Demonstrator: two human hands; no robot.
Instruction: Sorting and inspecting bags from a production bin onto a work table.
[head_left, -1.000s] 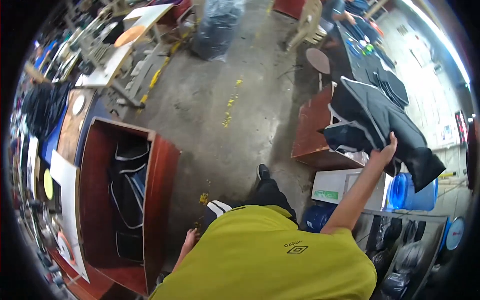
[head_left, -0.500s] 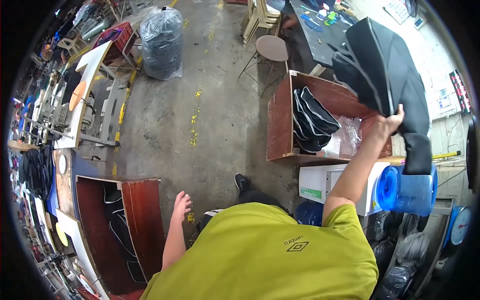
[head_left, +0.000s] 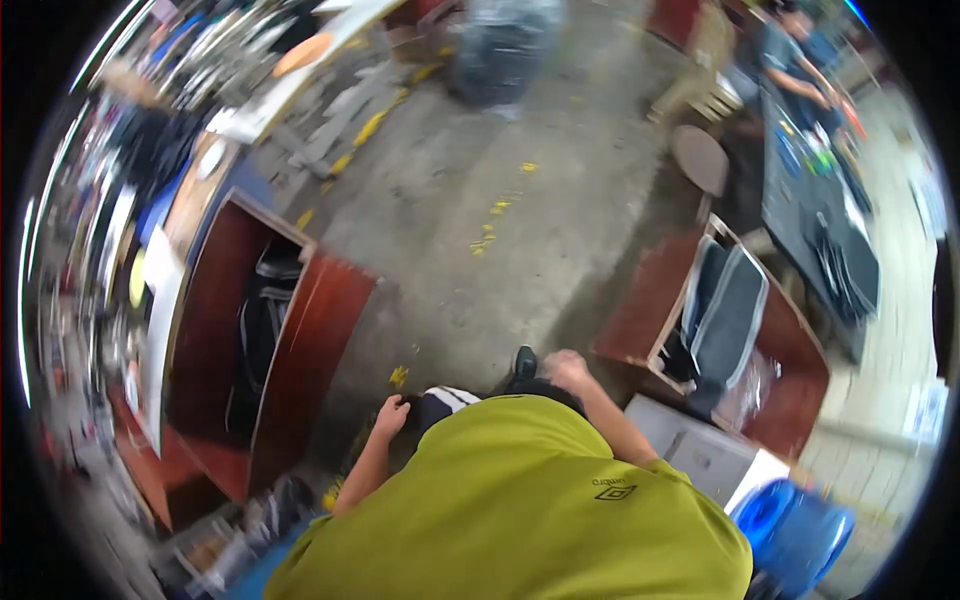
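Note:
My left hand (head_left: 392, 414) hangs low beside my left thigh. Its fingers are curled in and nothing shows in them. My right hand (head_left: 568, 370) is in front of my body, near the dark shoe, and motion smears its fingers; I see no object in it. To the right of it stands a reddish-brown wooden box (head_left: 640, 310) holding dark padded panels (head_left: 730, 315) with pale edging and some clear plastic (head_left: 745, 395). On the left, another reddish-brown wooden box (head_left: 315, 350) has black pieces with light piping (head_left: 262, 335) inside.
At the right, a dark table (head_left: 800, 215) bears black pieces (head_left: 838, 265); another person (head_left: 790, 75) is at its far end. A round stool (head_left: 700, 160), a wrapped bundle (head_left: 505, 50), a blue water bottle (head_left: 800, 530) and a white cabinet (head_left: 690, 445) stand around the concrete floor.
My right hand has let go of the large black piece and come down in front of me. My left hand's fingers have curled. The view has swung to the right.

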